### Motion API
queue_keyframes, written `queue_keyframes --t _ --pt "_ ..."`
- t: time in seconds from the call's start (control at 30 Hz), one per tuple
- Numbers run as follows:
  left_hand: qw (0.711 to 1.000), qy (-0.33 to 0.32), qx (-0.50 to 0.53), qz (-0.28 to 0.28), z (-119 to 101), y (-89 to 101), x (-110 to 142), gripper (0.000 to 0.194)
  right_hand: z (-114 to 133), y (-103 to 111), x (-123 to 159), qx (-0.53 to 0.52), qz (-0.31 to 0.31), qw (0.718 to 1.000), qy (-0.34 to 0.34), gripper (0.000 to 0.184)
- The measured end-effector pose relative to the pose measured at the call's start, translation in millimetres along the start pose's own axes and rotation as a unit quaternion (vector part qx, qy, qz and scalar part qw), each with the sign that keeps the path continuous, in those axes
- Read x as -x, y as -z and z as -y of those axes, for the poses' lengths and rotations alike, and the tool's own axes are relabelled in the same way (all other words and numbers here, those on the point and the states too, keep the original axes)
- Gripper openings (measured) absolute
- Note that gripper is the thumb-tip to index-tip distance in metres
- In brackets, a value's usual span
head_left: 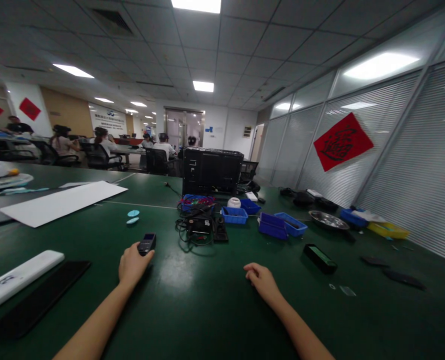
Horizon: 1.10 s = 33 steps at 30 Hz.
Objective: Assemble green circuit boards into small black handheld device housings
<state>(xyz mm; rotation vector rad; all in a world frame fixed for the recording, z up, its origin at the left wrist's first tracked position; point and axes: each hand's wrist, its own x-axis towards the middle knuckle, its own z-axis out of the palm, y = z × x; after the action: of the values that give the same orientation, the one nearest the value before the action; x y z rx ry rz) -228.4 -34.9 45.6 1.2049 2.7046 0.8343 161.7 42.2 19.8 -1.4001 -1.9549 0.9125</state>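
Note:
My left hand (pixel 132 265) is wrapped round a small black handheld device (pixel 147 243) with a little screen and keys, low over the green table. The fingers on its far side are partly hidden. My right hand (pixel 262 281) is over the table to the right, with its fingers loosely bent and nothing visible in them. Two light-blue round pieces (pixel 133 217) lie beyond my left hand. Past both hands sits a black box-shaped unit (pixel 200 225) among tangled cables. A black case with a green inside (pixel 320 258) lies right of my right hand.
A long white bar (pixel 23 277) and a black strip (pixel 38 300) lie at the left, near a white sheet (pixel 65 202). Blue bins (pixel 234 215), a baseball (pixel 234 202), a metal dish (pixel 328 220) and a yellow tray (pixel 389 230) stand farther back. Behind them rises a black monitor (pixel 212 171).

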Motion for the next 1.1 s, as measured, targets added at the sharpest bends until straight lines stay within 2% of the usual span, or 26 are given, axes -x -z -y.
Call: queue_keyframes --t 0.23,0.6,0.8,1.1 --pt "1.0 0.018 0.002 0.015 -2 3.8 2 0.059 1 1 1 0.006 0.001 1.0 0.009 0.028" --pt "1.0 -0.005 0.009 0.028 -9 2.9 14 0.057 8 2 2 0.023 -0.002 1.0 0.012 0.028" --pt "0.998 -0.04 0.011 0.037 -15 -2.2 24 0.055 7 2 3 0.033 0.005 0.999 0.007 0.028" --pt "0.984 -0.159 0.058 0.053 -34 -27.8 55 0.054 10 3 5 0.028 0.012 1.0 -0.001 0.028"
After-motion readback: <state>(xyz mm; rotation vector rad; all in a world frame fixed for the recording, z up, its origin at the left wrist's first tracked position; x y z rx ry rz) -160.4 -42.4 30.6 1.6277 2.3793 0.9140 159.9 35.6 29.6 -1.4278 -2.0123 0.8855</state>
